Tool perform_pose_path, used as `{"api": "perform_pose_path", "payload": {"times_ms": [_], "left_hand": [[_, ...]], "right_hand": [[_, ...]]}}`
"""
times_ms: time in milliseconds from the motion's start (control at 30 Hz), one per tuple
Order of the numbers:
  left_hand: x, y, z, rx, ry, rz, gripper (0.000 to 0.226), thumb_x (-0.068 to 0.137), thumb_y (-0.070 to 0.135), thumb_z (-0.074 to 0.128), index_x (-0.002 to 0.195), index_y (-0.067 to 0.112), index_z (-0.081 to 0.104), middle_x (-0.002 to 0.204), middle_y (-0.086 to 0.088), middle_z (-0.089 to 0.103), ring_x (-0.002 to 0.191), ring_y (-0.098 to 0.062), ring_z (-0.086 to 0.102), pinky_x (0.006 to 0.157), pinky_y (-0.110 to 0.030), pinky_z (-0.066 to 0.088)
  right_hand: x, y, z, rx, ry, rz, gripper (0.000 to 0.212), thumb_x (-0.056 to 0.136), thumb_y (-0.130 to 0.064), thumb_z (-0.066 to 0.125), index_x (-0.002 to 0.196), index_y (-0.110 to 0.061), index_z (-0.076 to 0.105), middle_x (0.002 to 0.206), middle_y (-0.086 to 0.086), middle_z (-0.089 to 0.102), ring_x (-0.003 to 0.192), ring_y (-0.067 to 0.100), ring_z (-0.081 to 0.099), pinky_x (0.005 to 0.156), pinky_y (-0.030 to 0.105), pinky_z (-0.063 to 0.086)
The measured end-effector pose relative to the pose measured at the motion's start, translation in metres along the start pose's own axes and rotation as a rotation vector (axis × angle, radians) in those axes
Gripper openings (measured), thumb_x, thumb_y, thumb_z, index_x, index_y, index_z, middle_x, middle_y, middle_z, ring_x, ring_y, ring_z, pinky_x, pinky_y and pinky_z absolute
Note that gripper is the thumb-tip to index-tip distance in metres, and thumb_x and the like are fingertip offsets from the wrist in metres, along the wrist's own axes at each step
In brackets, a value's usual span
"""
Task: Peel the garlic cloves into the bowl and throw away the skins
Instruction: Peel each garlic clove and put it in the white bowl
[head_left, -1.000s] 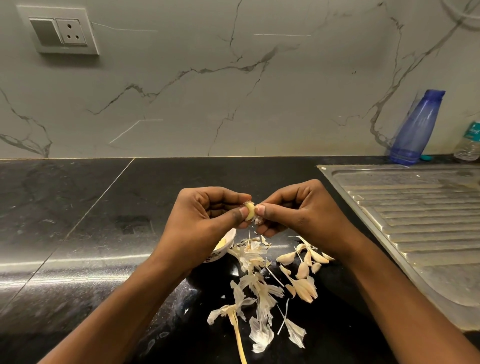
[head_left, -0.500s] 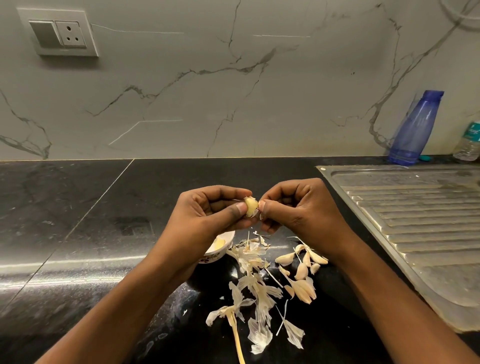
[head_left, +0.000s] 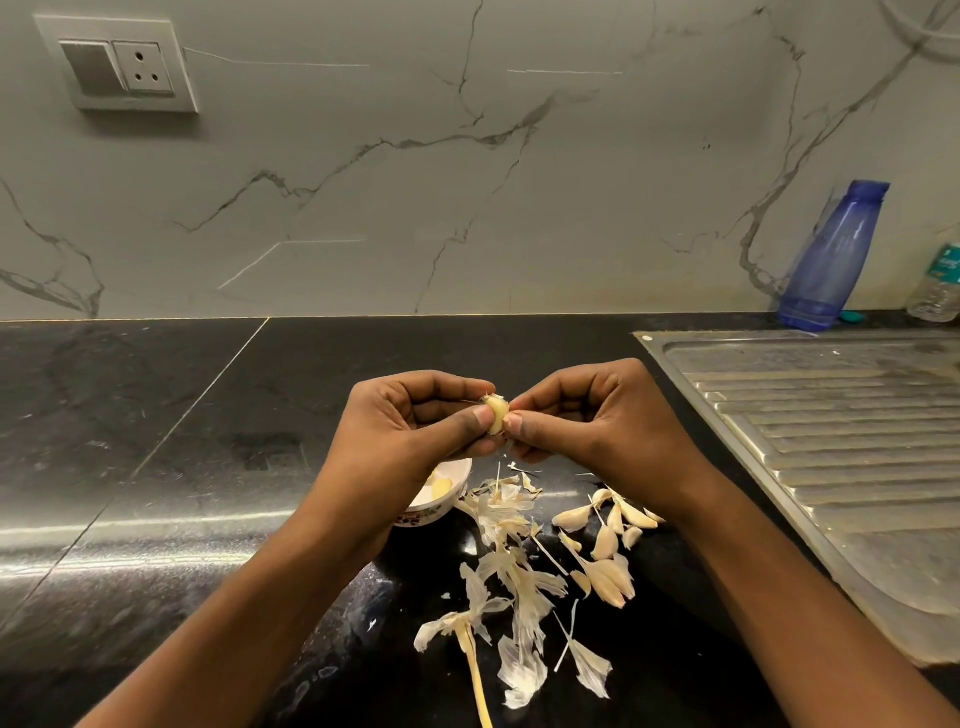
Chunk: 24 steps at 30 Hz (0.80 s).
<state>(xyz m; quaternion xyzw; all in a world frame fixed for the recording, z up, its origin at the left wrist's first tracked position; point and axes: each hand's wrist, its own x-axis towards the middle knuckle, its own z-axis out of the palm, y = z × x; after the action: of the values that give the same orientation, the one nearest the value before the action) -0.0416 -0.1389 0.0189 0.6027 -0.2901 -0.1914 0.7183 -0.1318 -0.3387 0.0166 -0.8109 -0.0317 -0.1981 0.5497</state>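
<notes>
Both hands are up over the table (head_left: 156, 467), meeting at one garlic clove (head_left: 496, 413). The left hand (head_left: 395, 431) has its fingers (head_left: 467, 421) curled and pinches the clove between thumb and forefinger. The right hand (head_left: 597, 421) is curled too, its thumb and fingertip nipping at the clove's near side, where a scrap of skin seems to hang on. I'd say the thing to do is keep the left pinch steady and low on the clove, then strip the loose skin away from the tip in one pull so the slippery flesh doesn't shoot out. Just below the left fingers sits the small white bowl (head_left: 426, 517), half hidden by that wrist, with a peeled clove (head_left: 441, 487) in it, so the drop is short. Below the fingers lies the heap of papery skins (head_left: 511, 571) and a dry stalk (head_left: 475, 670); under the right wrist are the unpeeled cloves (head_left: 605, 540). The table is glossy black stone. To the right is a steel drainboard (head_left: 831, 441), and beyond it a blue bottle (head_left: 831, 254) and a clear bottle (head_left: 940, 280) stand by the marbled wall (head_left: 467, 182). A socket plate (head_left: 122, 67) sits up on the left.
</notes>
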Motion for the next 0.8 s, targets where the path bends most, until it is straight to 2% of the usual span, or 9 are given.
{"api": "perform_pose_path", "payload": {"times_ms": [267, 567, 800], "left_hand": [[0.0016, -0.0032, -0.0003, -0.041, 0.005, -0.016, 0.032, 0.077, 0.009, 0.075, 0.108, 0.001, 0.074, 0.101, -0.018, 0.08, 0.093, -0.033, 0.079, 0.079, -0.032, 0.066], [0.0034, -0.0017, -0.0003, -0.143, -0.012, -0.058, 0.034, 0.079, 0.007, 0.071, 0.113, 0.001, 0.073, 0.104, -0.018, 0.08, 0.097, -0.03, 0.079, 0.078, -0.028, 0.065], [0.0022, -0.0031, 0.0, 0.034, -0.003, 0.02, 0.033, 0.08, 0.014, 0.073, 0.112, 0.006, 0.076, 0.1, -0.014, 0.08, 0.093, -0.03, 0.079, 0.081, -0.03, 0.065]], "right_hand": [[0.0008, 0.0022, 0.0008, 0.031, 0.009, -0.024, 0.015, 0.089, -0.007, 0.078, 0.103, 0.0, 0.08, 0.088, 0.013, 0.081, 0.078, 0.028, 0.08, 0.072, 0.034, 0.066], [0.0006, 0.0012, 0.0032, 0.042, 0.072, -0.065, 0.012, 0.092, -0.005, 0.077, 0.103, -0.001, 0.08, 0.087, 0.011, 0.081, 0.077, 0.028, 0.08, 0.072, 0.031, 0.066], [0.0011, -0.0006, -0.0003, 0.052, 0.025, 0.03, 0.016, 0.091, -0.011, 0.077, 0.105, -0.003, 0.08, 0.09, 0.01, 0.081, 0.081, 0.028, 0.08, 0.074, 0.036, 0.067]]}}
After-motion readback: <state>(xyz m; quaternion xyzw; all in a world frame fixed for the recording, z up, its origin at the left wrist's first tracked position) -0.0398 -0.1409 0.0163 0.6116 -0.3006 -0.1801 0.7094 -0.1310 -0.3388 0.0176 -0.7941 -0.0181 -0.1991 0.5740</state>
